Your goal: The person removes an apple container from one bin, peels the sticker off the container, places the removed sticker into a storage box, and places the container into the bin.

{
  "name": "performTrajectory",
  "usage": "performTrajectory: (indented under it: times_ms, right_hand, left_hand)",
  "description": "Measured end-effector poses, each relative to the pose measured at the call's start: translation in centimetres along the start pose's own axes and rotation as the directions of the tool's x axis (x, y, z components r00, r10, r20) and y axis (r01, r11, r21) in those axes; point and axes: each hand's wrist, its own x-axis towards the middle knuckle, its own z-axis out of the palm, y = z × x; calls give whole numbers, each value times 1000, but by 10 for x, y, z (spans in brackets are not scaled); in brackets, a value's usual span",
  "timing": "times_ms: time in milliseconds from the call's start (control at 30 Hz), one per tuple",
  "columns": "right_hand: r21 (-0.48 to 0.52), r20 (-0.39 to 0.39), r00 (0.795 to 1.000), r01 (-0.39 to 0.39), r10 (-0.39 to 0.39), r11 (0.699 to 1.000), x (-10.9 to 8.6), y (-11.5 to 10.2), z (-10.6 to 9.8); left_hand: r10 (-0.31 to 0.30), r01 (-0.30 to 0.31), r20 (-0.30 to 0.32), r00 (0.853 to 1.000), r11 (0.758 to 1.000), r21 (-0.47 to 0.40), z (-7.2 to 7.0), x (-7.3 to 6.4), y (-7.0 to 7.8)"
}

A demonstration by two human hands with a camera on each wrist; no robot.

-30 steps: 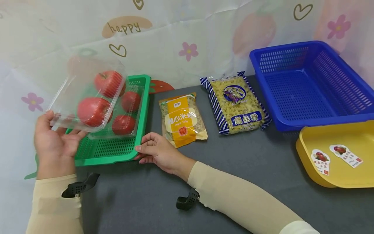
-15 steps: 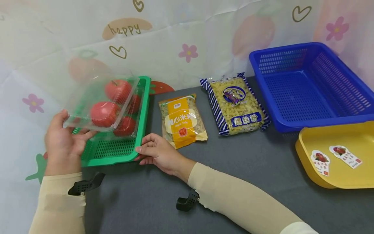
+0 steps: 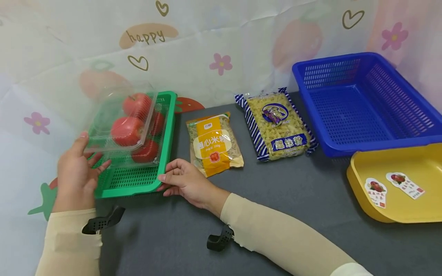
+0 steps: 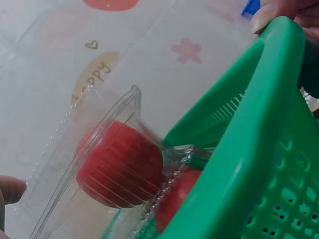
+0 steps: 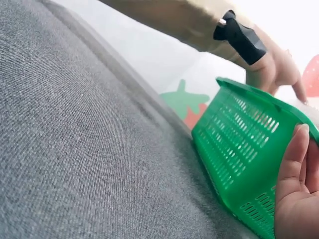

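Note:
At the left in the head view, a clear plastic box [image 3: 103, 132] with red apples [image 3: 127, 131] lies tilted over a second clear box [image 3: 126, 160] of red apples inside the green basket [image 3: 129, 191]. My left hand [image 3: 76, 174] is at the upper box's near left corner, thumb up and fingers spread loosely beside it. The thumb [image 4: 12, 190] shows just off the box's edge in the left wrist view. With thumb and fingers, my right hand [image 3: 188, 182] grips the basket's near right corner; the right wrist view shows the thumb over the rim.
Right of the basket lie an orange-labelled pasta bag [image 3: 214, 145] and a blue-striped pasta bag [image 3: 277, 124]. Farther right stand a blue basket [image 3: 321, 126] and a yellow tray [image 3: 357, 188] holding two apple-printed labels [image 3: 376, 191]. A printed cloth [image 3: 241, 46] hangs behind the table.
The upper box has moved right and down onto the lower box, over the basket. My left hand has followed, and its fingers have loosened from the box. The right hand stays on the basket.

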Motion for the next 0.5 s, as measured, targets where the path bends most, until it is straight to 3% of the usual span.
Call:
performTrajectory:
  times_ms: [333, 500]
  right_hand:
    - [-44, -87, 996, 9, -12, 999, -6, -8, -5]
    - [-219, -124, 991, 19, -47, 976, -18, -28, -14]
  left_hand:
    - [38, -38, -12, 999, 999, -5, 5, 2, 3]
    - [72, -65, -63, 995, 992, 105, 7, -8, 12]
